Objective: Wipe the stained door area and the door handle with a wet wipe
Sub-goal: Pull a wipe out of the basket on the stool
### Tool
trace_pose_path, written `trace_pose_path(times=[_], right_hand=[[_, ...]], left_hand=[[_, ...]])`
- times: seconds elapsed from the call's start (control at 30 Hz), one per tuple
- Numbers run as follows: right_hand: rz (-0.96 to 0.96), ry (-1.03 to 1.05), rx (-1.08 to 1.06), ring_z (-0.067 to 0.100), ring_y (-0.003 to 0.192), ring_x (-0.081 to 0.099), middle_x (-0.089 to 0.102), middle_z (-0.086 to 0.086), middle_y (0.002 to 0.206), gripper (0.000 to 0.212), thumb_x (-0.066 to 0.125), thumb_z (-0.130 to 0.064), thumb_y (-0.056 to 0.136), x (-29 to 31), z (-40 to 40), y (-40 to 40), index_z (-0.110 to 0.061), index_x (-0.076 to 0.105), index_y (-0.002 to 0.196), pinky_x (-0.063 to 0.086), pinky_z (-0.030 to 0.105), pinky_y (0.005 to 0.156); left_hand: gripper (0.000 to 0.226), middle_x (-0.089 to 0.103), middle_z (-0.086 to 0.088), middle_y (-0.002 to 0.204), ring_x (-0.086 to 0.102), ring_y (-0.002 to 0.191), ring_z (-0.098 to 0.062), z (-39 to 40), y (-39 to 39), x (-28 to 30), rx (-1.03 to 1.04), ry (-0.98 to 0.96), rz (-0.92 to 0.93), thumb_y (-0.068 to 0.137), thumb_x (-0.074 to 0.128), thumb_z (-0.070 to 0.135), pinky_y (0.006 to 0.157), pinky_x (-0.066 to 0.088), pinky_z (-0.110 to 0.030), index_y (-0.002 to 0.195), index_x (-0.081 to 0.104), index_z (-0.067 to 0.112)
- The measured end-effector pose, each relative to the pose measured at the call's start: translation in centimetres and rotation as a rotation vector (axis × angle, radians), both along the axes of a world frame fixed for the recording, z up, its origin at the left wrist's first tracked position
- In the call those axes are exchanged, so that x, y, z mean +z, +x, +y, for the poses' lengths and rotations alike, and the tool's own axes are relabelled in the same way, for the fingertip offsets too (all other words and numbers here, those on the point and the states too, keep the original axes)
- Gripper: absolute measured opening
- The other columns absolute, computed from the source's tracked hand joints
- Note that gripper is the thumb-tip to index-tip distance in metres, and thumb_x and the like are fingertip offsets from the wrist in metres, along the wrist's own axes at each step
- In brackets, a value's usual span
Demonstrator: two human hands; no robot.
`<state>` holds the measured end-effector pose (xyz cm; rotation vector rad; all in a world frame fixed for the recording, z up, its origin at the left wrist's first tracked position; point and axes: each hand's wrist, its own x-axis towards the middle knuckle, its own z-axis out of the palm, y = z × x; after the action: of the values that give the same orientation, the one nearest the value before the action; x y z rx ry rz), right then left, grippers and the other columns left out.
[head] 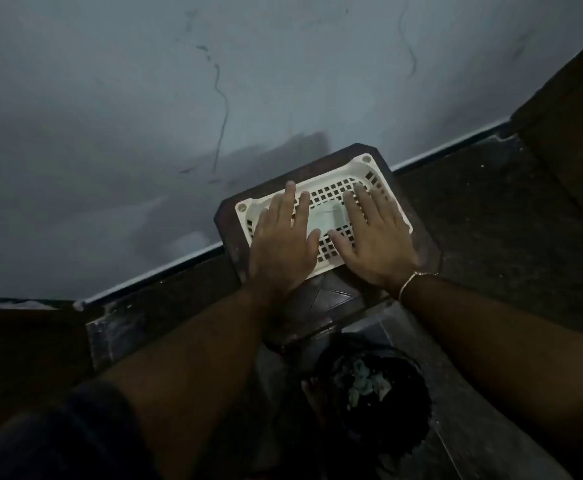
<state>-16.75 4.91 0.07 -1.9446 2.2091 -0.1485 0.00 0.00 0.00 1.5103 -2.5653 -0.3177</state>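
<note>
Bare forearms; thin metal bangle [408, 285] on right wrist

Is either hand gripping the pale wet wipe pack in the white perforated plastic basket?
No: left hand and right hand lie flat with straight fingers beside the pale wet wipe pack.

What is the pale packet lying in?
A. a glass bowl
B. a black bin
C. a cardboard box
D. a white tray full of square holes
D: the pale packet lies in the white tray with square holes, between the left hand and right hand.
</note>
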Motion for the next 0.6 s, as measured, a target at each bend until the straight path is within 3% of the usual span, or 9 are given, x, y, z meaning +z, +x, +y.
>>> trace_pose_path(times=[0.13,0.2,0.4,0.6], right_hand=[[-0.13,0.072,0.033,0.031,0.13,0.047,0.048,0.014,0.144,0.054,0.045,-0.039,0.097,-1.2,-2.6,-0.9,-0.009,0.044,0.142,0.039,0.044,0.109],[-0.18,0.09,0.014,0.032,0.12,0.052,0.053,0.013,0.134,0.043,0.05,-0.027,0.095,-1.8,-3.9,-1.1,-0.008,0.053,0.134,0.045,0.045,0.101],[-0.203,0.108,-0.091,0.033,0.115,0.048,0.054,0.013,0.125,0.03,0.055,-0.016,0.093,-2.9,-5.7,-0.8,-0.007,0.061,0.121,0.045,0.044,0.098],[-0.366,0.146,-0.287,0.031,0.106,0.061,0.067,0.014,0.111,0.025,0.06,-0.005,0.087,-3.2,-6.8,-0.1,-0.007,0.063,0.113,0.046,0.034,0.092]], left_hand=[[0.054,0.037,-0.013,0.157,0.04,0.139,-0.031,-2.1,-0.7,-2.1,0.059,0.146,0.032,0.099,0.05,0.03,0.112,0.035,-0.043,0.15,0.039,0.012],[0.053,0.042,-0.011,0.154,0.041,0.137,-0.03,-2.8,-1.0,-3.1,0.067,0.196,0.061,0.1,0.05,0.028,0.112,0.035,-0.042,0.149,0.04,0.012],[0.043,0.052,-0.01,0.131,0.044,0.121,-0.028,-4.6,-1.9,-4.8,0.079,0.19,0.066,0.093,0.062,0.031,0.1,0.042,-0.04,0.131,0.057,0.012],[0.032,0.064,-0.006,0.115,0.052,0.113,-0.027,-5.4,-2.6,-5.0,0.124,0.238,0.094,0.087,0.07,0.025,0.094,0.046,-0.043,0.114,0.06,0.013]])
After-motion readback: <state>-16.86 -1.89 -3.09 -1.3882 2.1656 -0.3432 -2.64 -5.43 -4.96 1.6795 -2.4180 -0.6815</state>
